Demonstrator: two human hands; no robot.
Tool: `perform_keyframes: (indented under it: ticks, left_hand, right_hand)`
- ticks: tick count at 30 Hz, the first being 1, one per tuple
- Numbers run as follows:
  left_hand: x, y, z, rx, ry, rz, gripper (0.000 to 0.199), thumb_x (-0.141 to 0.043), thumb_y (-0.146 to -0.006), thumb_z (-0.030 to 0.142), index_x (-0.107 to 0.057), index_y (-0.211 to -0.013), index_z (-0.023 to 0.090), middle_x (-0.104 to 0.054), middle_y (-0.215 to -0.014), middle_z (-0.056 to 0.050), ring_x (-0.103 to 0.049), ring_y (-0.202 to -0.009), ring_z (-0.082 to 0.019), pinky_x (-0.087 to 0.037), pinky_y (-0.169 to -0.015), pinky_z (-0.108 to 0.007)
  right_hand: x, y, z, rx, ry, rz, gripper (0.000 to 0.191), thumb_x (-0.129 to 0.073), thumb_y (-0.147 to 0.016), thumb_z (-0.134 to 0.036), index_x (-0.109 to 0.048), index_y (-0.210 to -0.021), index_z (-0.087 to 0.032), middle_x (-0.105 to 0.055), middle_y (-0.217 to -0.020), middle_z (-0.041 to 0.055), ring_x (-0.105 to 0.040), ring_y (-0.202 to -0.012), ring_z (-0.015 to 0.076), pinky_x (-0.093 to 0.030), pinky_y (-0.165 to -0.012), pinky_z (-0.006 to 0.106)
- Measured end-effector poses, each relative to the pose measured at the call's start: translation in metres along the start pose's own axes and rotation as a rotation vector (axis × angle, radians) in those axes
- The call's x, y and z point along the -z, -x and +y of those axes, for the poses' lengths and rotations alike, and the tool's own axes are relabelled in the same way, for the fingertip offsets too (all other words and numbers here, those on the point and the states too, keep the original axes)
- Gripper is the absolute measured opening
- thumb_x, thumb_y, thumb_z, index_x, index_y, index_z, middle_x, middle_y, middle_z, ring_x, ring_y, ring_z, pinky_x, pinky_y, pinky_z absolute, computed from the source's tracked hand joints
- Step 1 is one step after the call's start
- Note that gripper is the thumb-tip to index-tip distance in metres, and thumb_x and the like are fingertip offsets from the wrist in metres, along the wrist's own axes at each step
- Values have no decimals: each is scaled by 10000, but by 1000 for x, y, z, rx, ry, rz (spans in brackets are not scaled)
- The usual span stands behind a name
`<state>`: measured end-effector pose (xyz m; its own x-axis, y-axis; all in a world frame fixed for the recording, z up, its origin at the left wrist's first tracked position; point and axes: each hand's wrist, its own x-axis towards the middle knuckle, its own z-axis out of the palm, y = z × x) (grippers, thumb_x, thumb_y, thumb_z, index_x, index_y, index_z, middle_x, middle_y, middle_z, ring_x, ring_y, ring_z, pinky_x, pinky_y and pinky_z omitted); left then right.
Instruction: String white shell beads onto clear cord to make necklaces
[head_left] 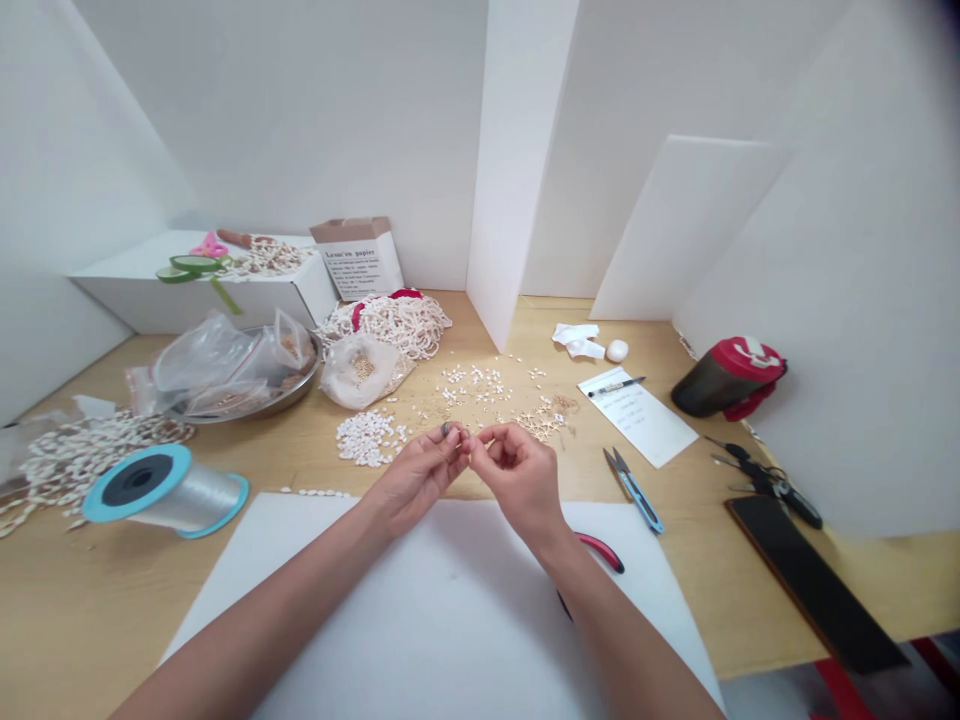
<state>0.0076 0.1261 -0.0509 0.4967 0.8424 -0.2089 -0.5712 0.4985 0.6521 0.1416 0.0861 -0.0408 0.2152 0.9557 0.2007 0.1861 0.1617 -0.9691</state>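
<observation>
My left hand (424,475) and my right hand (517,472) meet fingertip to fingertip over the far edge of a white sheet (450,600). Both are pinched closed; whatever is between the fingers is too small to name. A dark ring shows on a left finger. Just beyond the hands lie a heap of white beads (365,438), scattered white pieces (472,382) and gold-coloured star-shaped pieces (541,422). A short row of white beads (319,492) lies along the sheet's far edge. Red-handled pliers (602,552) are partly hidden under my right forearm.
To the left stand a thread spool (169,490), a metal bowl (311,375) of plastic bags and a white box (292,300). Thread snips (636,492), a notepad (645,420), a tumbler (720,380), keys (765,480) and a phone (814,580) lie right. White panels (517,170) rise behind.
</observation>
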Motion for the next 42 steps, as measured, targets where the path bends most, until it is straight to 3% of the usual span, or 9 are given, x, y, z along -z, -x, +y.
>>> perform_keyframes:
  ticks: [13, 42]
  left_hand:
    - [-1, 2, -3, -21, -30, 0, 55, -629, -831, 141, -636, -797, 98, -596, -777, -4, -570, -755, -55, -485, -761, -153]
    - [3, 0, -8, -54, -102, 27, 88, -669, -799, 194, -632, -815, 117, -597, -807, -18, -570, -787, -82, -474, -782, -178]
  right_hand:
    - [-1, 1, -2, 38, 54, 4, 134, -632, -776, -307, -615, -757, -175, -461, -514, -61, -390, -471, 76, -333, -462, 195]
    - [-2, 1, -5, 68, 110, 34, 132, -619, -775, -293, -605, -716, -176, -436, -492, -72, -387, -452, 73, -324, -459, 196]
